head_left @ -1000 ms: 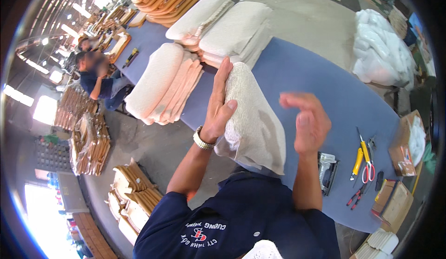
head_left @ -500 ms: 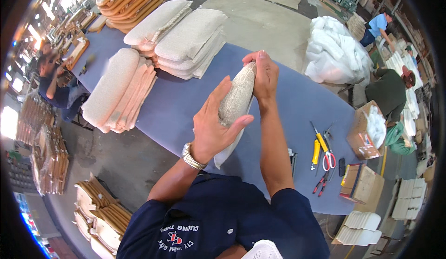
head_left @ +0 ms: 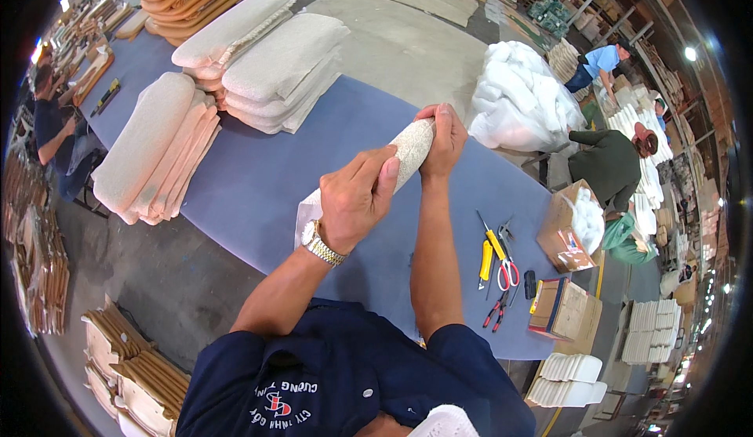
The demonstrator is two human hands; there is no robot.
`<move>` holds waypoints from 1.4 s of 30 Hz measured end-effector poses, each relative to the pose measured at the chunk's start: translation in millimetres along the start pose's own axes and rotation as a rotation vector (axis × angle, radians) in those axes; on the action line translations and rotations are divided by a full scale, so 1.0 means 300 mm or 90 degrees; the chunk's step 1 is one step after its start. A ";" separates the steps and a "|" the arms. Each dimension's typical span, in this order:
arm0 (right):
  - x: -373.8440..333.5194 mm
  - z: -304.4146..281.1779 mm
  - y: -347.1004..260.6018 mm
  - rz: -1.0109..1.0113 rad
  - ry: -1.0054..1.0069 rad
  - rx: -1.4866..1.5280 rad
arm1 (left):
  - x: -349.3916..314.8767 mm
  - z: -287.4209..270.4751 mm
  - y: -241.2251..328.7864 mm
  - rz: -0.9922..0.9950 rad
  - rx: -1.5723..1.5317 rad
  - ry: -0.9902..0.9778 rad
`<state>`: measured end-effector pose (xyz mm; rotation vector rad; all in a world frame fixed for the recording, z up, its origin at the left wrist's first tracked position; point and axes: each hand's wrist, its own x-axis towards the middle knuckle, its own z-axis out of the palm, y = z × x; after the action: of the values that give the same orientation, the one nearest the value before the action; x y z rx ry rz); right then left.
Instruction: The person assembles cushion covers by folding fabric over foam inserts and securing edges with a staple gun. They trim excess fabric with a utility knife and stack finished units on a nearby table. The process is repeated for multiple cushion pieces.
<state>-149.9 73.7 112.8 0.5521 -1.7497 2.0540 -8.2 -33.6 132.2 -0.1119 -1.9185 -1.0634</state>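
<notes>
Above the blue-topped table (head_left: pixel 259 178) I hold a long, cream, textured fabric-covered pad (head_left: pixel 412 152), tilted with its far end up to the right. My right hand (head_left: pixel 444 143) grips that far end, thumb and fingers around the tip. My left hand (head_left: pixel 354 194), with a metal watch on the wrist, is closed around the pad's middle. A pale flap of the pad (head_left: pixel 307 216) sticks out near the left wrist. The palm and wrist hide much of its near half.
Stacks of cream fabric-covered pads (head_left: pixel 286 57) and peach-sided ones (head_left: pixel 153 143) lie at left. Scissors (head_left: pixel 508 268), a yellow cutter (head_left: pixel 485 264) and pliers (head_left: pixel 496 311) lie at right, beside cardboard boxes (head_left: pixel 566 237). Beyond stands a bag of white stuffing (head_left: pixel 518 96); other people work around.
My left hand has gone from spread fingers to closed around the pad. The pad is tilted more sideways, its near end swung left. The whole view has shifted a little.
</notes>
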 end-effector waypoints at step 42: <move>0.014 -0.025 -0.021 0.389 -0.132 0.555 | 0.075 0.280 -0.065 -0.130 -0.131 -0.230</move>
<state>-150.5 82.2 119.1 0.5017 -1.1021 3.3111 -86.5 6.9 118.8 -0.2419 -2.1698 -1.4563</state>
